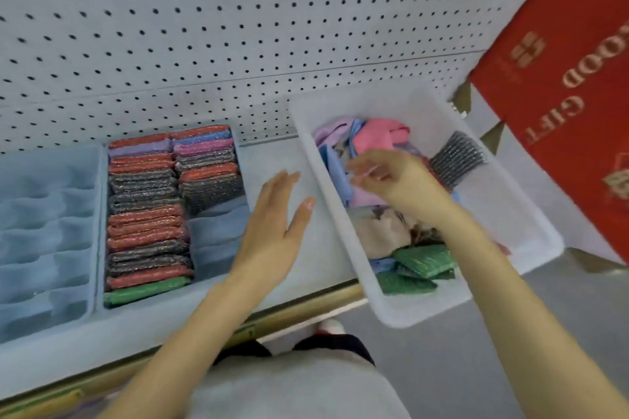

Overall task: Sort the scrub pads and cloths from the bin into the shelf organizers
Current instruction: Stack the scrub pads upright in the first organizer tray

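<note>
Reaching into the bin [510, 204] for the next piece to sort
The right hand [388, 180] hovers over the heaped cloths [377, 136] in the white bin with its fingers loosely curled, and blur hides whether it pinches anything; the left hand [275, 224] is flat and released above the bare shelf [269, 153], between the bin and the part-filled organizer [218, 231]. Green scrub pads [422, 262] lie at the bin's near end and grey scrub pads [456, 160] stand at its right side. The bin sits askew, its near end past the shelf's front edge, so a hard tug at tangled cloths could tip it off or drag extra pieces out
</note>
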The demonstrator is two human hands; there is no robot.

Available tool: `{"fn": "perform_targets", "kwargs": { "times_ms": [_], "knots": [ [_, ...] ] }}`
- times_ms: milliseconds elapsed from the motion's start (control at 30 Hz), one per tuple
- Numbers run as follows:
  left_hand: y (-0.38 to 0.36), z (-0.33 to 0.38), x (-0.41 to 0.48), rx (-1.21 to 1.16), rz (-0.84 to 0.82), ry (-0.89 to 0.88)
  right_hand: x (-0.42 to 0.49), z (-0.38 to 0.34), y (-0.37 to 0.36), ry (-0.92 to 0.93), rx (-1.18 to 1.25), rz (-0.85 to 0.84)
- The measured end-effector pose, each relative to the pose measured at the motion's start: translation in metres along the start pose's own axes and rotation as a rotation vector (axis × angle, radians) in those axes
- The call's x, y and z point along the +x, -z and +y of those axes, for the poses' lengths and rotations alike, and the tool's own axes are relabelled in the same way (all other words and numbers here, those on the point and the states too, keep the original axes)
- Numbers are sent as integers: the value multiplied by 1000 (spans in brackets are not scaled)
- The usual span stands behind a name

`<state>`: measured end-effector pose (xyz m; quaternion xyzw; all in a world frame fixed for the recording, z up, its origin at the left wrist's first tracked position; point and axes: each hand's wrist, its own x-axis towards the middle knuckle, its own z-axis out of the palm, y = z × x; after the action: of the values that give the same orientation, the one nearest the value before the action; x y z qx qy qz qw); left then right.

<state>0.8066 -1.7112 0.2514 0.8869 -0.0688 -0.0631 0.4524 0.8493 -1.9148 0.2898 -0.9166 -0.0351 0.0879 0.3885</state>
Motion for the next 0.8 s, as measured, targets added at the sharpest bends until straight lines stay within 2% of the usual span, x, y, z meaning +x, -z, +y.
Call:
{"fn": "perform_targets", "kwargs": {
  "times_ms": [100, 167, 233, 300, 333, 400, 467, 633, 733, 800],
  "knots": [
    [-46, 29, -5, -30, -19, -80, -22, 54, 50, -38, -104, -139],
    [-72, 38, -3, -23, 5, -87, -33, 81, 73, -67, -91, -350],
    [-96, 42, 1, -34, 50, -20, -41, 98, 83, -89, -60, -607],
    [-114, 43, 2, -23, 103, 35, -47, 112, 82, -9, -84, -790],
    [-120, 44, 2, 2, 140, 29, -48, 119, 80, 60, -121, -825],
    [-127, 46, 2, 25, 218, 30, -47, 127, 76, 200, -197, -811],
    [-127, 48, 3, -17, 258, 80, -43, 135, 74, 321, -236, -719],
    [-129, 53, 1, -42, 328, 77, -35, 149, 78, 228, -205, -541],
    [-128, 57, 0, -47, 346, 114, -30, 156, 87, 292, -315, -388],
    [-128, 57, 0, 15, 317, 111, -28, 161, 94, 279, -318, -346]
  ]
}}
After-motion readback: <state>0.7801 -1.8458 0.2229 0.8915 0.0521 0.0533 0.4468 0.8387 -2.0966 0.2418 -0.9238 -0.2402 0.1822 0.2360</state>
